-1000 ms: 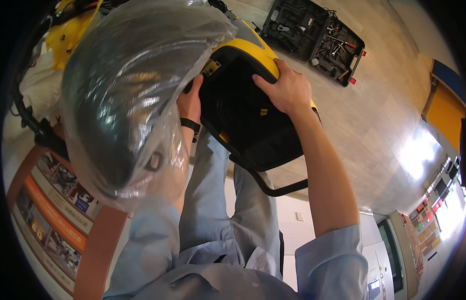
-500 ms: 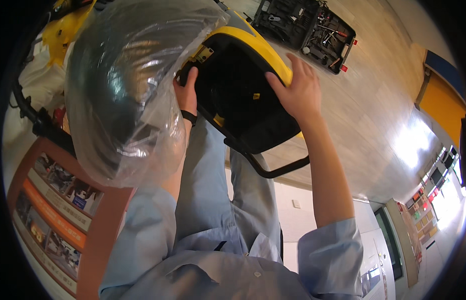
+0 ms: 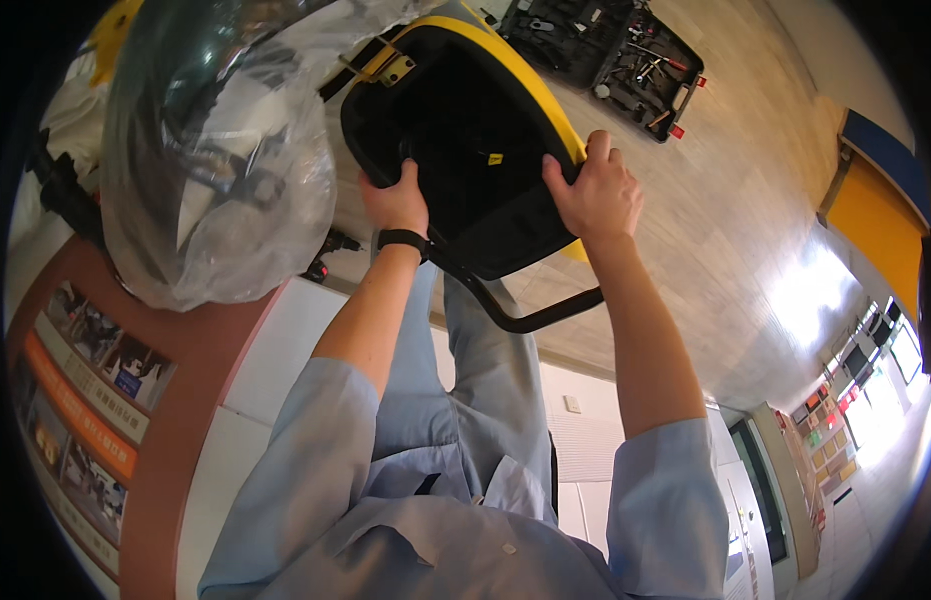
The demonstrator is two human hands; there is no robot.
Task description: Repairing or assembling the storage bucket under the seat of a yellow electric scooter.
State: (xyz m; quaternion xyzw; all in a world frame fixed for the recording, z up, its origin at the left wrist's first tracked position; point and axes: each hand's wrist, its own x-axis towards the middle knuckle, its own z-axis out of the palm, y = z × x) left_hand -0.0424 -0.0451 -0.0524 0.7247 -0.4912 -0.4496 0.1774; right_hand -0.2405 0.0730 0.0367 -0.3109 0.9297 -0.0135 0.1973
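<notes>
A hollow shell with a black inside and a yellow outer edge [image 3: 466, 120] is held in front of my legs, its open side facing me. A metal hinge [image 3: 391, 70] sits at its upper left corner, and a small yellow tag [image 3: 495, 159] shows inside. From its lower edge bends a black tube [image 3: 526, 325]. My left hand [image 3: 398, 205], a black band on its wrist, is closed on the lower left rim, thumb inside. On the right rim my right hand [image 3: 598, 195] is closed too, thumb inside. The fingers behind the shell are partly hidden.
Clear plastic wrap [image 3: 226, 170] covers a large dark, rounded part at the left. An open black tool case [image 3: 596, 50] lies on the floor beyond. A cordless drill [image 3: 331, 252] lies beside the wrap. A brown-framed picture board [image 3: 176, 460] stands at lower left.
The shell has shifted slightly left and upward in view, uncovering more of its hinge. My left hand has moved down and right along the rim, clear of the plastic wrap.
</notes>
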